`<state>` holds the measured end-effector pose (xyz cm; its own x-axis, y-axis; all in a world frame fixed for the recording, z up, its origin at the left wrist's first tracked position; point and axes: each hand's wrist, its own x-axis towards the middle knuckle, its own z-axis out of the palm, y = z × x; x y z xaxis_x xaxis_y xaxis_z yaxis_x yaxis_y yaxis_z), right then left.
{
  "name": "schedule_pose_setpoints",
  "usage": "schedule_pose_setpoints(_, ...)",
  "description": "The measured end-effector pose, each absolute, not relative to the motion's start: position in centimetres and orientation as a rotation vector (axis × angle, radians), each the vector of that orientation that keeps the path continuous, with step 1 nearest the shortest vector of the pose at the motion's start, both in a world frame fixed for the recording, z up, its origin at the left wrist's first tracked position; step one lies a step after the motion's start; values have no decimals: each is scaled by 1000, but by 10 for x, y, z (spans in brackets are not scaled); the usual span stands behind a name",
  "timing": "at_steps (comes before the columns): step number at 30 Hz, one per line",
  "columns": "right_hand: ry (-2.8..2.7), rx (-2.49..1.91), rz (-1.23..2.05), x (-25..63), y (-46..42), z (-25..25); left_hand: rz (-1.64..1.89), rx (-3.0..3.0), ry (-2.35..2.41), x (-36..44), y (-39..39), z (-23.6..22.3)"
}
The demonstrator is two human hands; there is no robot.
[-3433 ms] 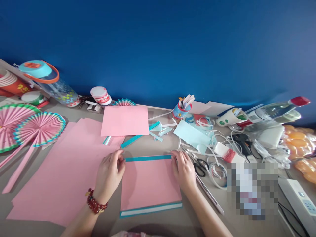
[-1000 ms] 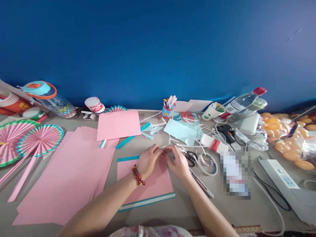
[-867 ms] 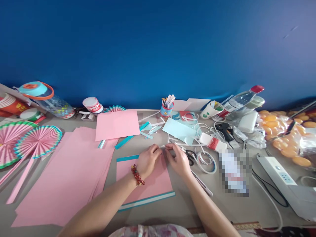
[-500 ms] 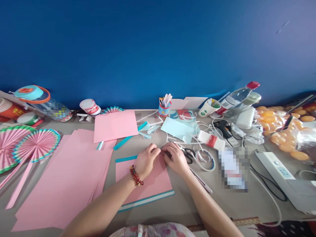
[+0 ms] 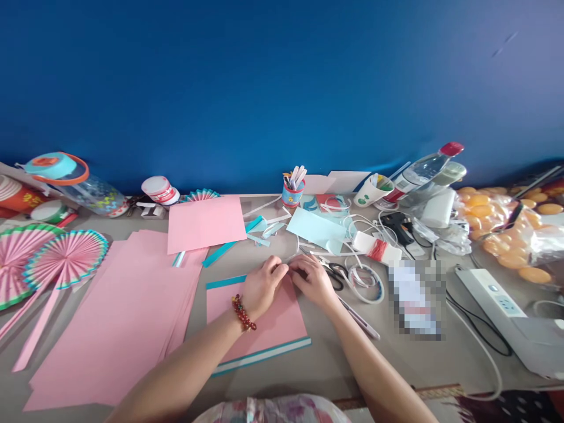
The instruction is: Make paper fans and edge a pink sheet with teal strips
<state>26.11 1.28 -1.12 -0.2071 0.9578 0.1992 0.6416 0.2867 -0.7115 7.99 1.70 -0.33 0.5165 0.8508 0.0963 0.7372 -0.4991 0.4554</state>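
A pink sheet of paper lies in front of me, with a teal strip on its far edge. Along the near edge runs a teal band with a white strip on it. My left hand, with a beaded bracelet at the wrist, rests over the sheet's far right part, fingers curled and closed. My right hand meets it there, its fingers pinched close to the left fingertips. What the fingertips hold at the sheet's corner is too small to tell. Black-handled scissors lie just right of my right hand.
A stack of pink sheets and pleated paper fans lie left. Behind are another pink sheet, a light blue sheet and a pen cup. Right are a tape roll, glue gun and power strip.
Both hands stay almost in the same place, fingertips together at the sheet's far right corner. The sheet and the things around it have not visibly moved.
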Motion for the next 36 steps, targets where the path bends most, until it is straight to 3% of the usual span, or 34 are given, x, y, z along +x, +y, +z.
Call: schedule_pose_setpoints(36, -2038, -1549, 491, 257, 10, -11, 624, 2302, 1213, 78, 18, -13)
